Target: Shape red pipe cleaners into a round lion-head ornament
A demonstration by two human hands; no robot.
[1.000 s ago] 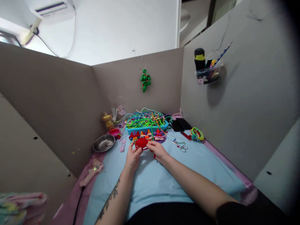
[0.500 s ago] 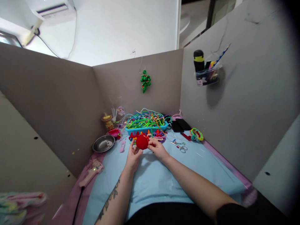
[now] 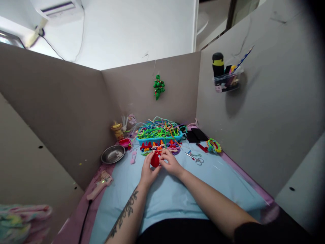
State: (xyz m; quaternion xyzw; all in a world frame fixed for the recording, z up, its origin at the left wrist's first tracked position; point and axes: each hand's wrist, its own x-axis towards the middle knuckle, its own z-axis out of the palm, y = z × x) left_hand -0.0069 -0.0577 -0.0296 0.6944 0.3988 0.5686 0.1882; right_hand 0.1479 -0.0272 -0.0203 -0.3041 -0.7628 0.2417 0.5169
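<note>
A red rounded piece (image 3: pixel 155 160), apparently soft and knitted or crocheted, is held above the blue table cover. My left hand (image 3: pixel 149 170) wraps it from the left, fingers behind and thumb at the lower edge. The bent fingers of my right hand (image 3: pixel 170 162) pinch at its right edge; exactly what the fingertips grip there is partly hidden. Just beyond the hands lie several colourful finished yarn pieces (image 3: pixel 173 146). Behind them stands a blue basket (image 3: pixel 143 141) heaped with yarn strands (image 3: pixel 159 130).
Scissors (image 3: pixel 198 160) lie on the right, near dark flat phone-like objects (image 3: pixel 193 136) and a coil of coloured loops (image 3: pixel 214 145). Leftward are a metal bowl (image 3: pixel 106 158), a pink clip-like tool (image 3: pixel 133 157) and a corded glue gun (image 3: pixel 100 187). Grey partitions (image 3: pixel 152 108) enclose the table.
The red piece has been turned and lowered slightly towards me. My left hand has wrapped further around it, and the right fingers have curled in at its edge.
</note>
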